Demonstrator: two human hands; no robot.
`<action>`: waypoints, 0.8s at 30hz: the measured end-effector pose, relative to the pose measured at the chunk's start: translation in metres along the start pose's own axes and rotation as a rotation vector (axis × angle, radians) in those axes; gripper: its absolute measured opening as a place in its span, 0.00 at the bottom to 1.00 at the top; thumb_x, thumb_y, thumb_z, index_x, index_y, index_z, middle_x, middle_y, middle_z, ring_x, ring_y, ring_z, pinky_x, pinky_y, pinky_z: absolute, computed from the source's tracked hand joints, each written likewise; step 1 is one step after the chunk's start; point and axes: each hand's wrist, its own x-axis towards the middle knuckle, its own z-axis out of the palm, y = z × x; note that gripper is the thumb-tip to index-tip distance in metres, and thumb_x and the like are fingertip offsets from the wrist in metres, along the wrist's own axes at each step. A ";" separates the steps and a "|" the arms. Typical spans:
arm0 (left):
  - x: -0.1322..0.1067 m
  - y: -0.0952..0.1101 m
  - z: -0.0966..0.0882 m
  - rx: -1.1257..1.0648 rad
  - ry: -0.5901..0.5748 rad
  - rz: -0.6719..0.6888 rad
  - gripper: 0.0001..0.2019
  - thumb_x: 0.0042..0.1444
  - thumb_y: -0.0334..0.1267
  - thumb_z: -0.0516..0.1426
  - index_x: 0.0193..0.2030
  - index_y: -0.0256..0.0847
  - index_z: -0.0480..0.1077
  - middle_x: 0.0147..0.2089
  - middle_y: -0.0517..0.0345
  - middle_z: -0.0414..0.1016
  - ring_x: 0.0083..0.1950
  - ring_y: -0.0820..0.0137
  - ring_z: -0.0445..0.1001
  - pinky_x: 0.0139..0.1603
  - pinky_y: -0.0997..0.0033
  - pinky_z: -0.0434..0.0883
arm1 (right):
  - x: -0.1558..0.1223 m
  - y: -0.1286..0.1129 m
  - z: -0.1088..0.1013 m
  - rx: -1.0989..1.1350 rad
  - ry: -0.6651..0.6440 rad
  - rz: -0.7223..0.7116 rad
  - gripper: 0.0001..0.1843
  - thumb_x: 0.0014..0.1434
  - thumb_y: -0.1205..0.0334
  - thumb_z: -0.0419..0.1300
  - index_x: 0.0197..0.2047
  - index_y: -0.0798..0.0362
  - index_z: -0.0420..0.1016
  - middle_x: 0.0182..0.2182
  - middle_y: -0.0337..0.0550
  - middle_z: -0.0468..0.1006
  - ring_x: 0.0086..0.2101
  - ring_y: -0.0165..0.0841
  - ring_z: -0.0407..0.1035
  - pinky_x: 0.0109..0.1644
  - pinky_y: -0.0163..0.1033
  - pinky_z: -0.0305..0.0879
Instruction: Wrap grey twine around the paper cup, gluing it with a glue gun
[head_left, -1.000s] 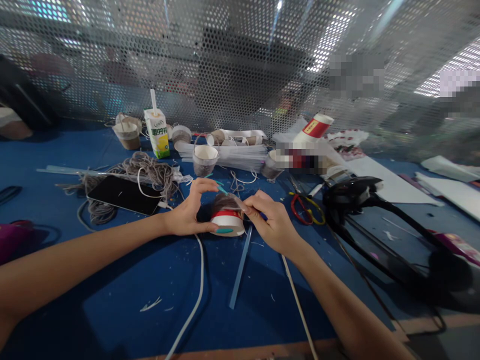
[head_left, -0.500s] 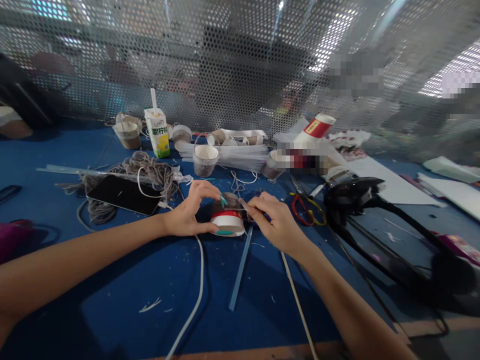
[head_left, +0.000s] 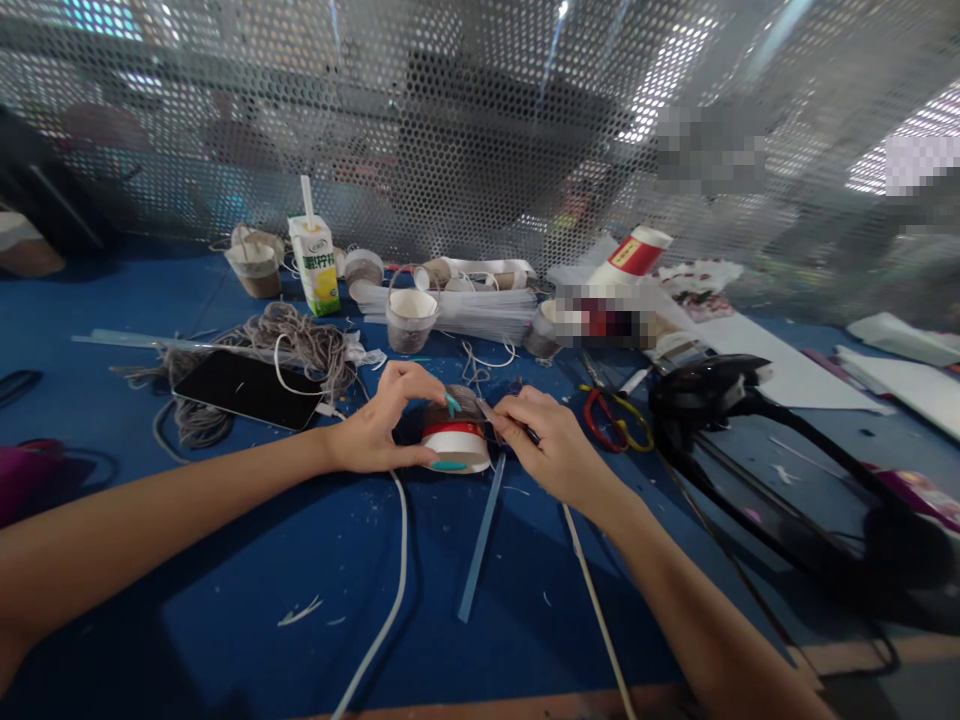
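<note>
My left hand (head_left: pixel 397 418) is closed around a paper cup (head_left: pixel 456 447) lying on its side, thumb on its white rim and fingertips on the wound part. The cup has a red band, and rows of grey yarn (head_left: pixel 466 400) wrap its far part. Pinched close to the cup's right side, my right hand (head_left: pixel 541 435) holds what appears to be the yarn's strand; its fingers partly hide it. A translucent glue stick (head_left: pixel 480 545) points toward me from under the cup's right side. Something dark behind my right fingers is mostly hidden.
Left lie a phone (head_left: pixel 244 388) and a heap of grey yarn (head_left: pixel 300 345). Behind stand a drink carton (head_left: pixel 315 268), a small yarn-wrapped bucket (head_left: pixel 411 322) and a bundle of glue sticks (head_left: pixel 480 315). Right are scissors (head_left: pixel 606 420) and a black-framed object (head_left: pixel 712 390). A white cable (head_left: pixel 401 560) crosses the front.
My left index fingertip has shifted slightly right along the wound yarn. The cup and my right hand have stayed almost in place.
</note>
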 end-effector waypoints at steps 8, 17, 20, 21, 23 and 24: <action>0.001 0.001 -0.001 0.026 -0.001 0.024 0.23 0.57 0.51 0.60 0.54 0.45 0.59 0.46 0.51 0.67 0.49 0.60 0.62 0.50 0.56 0.67 | 0.000 -0.005 -0.003 -0.017 -0.040 0.036 0.17 0.68 0.62 0.48 0.27 0.52 0.65 0.23 0.41 0.67 0.29 0.33 0.61 0.35 0.40 0.54; 0.001 0.001 -0.001 0.057 0.011 0.039 0.23 0.57 0.51 0.60 0.54 0.45 0.59 0.46 0.51 0.67 0.49 0.61 0.63 0.50 0.56 0.66 | -0.002 -0.004 -0.003 -0.023 -0.042 0.004 0.15 0.66 0.63 0.49 0.26 0.52 0.63 0.22 0.40 0.67 0.29 0.33 0.59 0.36 0.40 0.54; 0.001 0.001 -0.001 0.074 0.023 0.068 0.22 0.58 0.50 0.59 0.54 0.45 0.58 0.46 0.51 0.67 0.49 0.62 0.65 0.50 0.57 0.66 | -0.002 -0.004 -0.003 -0.022 -0.044 -0.005 0.15 0.66 0.63 0.49 0.26 0.52 0.63 0.21 0.40 0.67 0.29 0.33 0.59 0.35 0.40 0.53; 0.002 0.001 -0.001 0.070 0.016 0.074 0.22 0.58 0.50 0.59 0.54 0.45 0.58 0.46 0.52 0.68 0.49 0.62 0.65 0.50 0.57 0.67 | -0.002 -0.004 -0.003 -0.024 -0.045 -0.004 0.15 0.66 0.63 0.48 0.26 0.52 0.63 0.21 0.40 0.67 0.29 0.33 0.59 0.35 0.40 0.53; 0.002 0.002 -0.001 0.057 -0.003 0.078 0.21 0.59 0.50 0.58 0.54 0.45 0.58 0.46 0.52 0.68 0.49 0.62 0.64 0.50 0.58 0.67 | -0.002 -0.004 -0.003 -0.027 -0.046 -0.001 0.15 0.66 0.63 0.48 0.26 0.52 0.63 0.21 0.40 0.67 0.28 0.33 0.59 0.35 0.40 0.53; 0.002 0.002 -0.001 0.055 -0.009 0.074 0.21 0.59 0.50 0.58 0.54 0.45 0.59 0.46 0.52 0.68 0.49 0.62 0.63 0.50 0.58 0.67 | -0.002 -0.004 -0.003 -0.028 -0.046 0.001 0.16 0.66 0.63 0.48 0.26 0.52 0.63 0.21 0.40 0.67 0.28 0.33 0.59 0.35 0.40 0.53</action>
